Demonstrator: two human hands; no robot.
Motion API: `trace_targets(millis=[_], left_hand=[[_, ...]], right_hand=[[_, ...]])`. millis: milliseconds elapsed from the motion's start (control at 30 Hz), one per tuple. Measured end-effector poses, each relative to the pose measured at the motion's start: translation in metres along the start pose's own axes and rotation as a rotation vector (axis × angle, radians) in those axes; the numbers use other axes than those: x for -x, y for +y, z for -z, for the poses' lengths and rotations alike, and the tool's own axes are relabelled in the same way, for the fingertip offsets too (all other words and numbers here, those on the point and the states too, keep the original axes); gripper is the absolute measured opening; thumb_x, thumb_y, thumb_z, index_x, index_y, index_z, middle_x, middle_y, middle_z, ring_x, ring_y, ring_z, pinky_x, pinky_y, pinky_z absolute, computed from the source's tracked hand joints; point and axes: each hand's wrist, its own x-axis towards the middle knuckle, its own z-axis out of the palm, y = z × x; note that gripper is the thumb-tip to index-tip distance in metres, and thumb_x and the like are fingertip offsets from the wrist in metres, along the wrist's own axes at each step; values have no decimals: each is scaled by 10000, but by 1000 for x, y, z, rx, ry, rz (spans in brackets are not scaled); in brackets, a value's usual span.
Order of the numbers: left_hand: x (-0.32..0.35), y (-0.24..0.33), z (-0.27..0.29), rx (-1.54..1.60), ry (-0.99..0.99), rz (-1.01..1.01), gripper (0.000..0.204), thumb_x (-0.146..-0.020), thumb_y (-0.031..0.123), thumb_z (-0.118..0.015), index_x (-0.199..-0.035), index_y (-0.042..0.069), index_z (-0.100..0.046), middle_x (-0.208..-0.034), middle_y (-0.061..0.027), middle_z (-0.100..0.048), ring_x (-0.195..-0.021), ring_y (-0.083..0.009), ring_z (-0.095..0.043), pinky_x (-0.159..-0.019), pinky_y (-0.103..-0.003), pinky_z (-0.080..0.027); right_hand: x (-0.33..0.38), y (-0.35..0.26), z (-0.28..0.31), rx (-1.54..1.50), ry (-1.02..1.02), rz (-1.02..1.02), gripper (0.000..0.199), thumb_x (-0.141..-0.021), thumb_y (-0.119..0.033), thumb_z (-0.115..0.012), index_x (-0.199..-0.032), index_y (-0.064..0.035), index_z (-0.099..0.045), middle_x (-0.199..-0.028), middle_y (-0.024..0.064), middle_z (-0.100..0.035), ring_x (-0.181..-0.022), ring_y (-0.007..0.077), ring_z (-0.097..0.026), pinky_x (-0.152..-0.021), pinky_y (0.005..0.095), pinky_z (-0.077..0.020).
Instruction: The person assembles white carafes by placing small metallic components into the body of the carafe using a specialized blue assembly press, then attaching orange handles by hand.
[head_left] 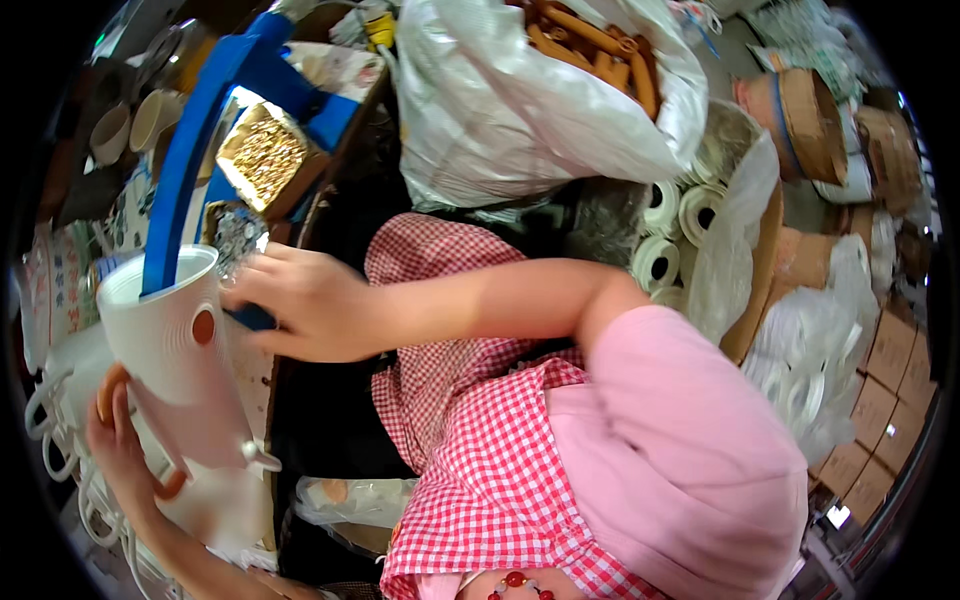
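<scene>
A white plastic pitcher [185, 375] with a ribbed band and a brown disc on its side hangs tilted at the left. The blue machine arm [185, 170] reaches down into its open mouth. My left hand [122, 435] is closed around a brown curved handle [170, 485] at the pitcher's lower side; the palm side is partly hidden. My right hand [310, 305] is beside the pitcher's upper wall, next to a small tray of silver metal parts [235, 235]. Motion smears its fingers, so whether they hold anything is unclear. Beyond it stands a box of gold-coloured small parts [265, 155].
A white sack [480, 110] holding brown handles [600, 55] stands at the top. Right of it, a carton contains white ring-shaped parts [660, 260] and plastic film. White handled pieces [60, 420] crowd the left edge. Stacked brown cartons [880, 400] stand far right.
</scene>
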Motion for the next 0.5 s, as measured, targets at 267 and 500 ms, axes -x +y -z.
trace_targets(millis=[267, 500], left_hand=[[141, 39, -28, 275, -44, 348, 361, -1041, 242, -541, -1320, 25, -615, -1136, -32, -699, -499, -1, -297, -443, -179, -238], [173, 134, -93, 500, 44, 119, 420, -1027, 246, -571, -1314, -59, -590, -690, 56, -416, -491, 6, -308, -432, -181, -196]], right_hand=[[287, -27, 360, 1048, 609, -981, 208, -981, -179, -590, -1078, 5, -593, -881, 126, -667, -775, 239, -638, -730, 359, -511], [444, 84, 416, 903, 456, -1740, 516, -834, -202, -674, -1298, 13, -605, -1204, 253, -673, -1148, 443, -615, -957, 420, -495]])
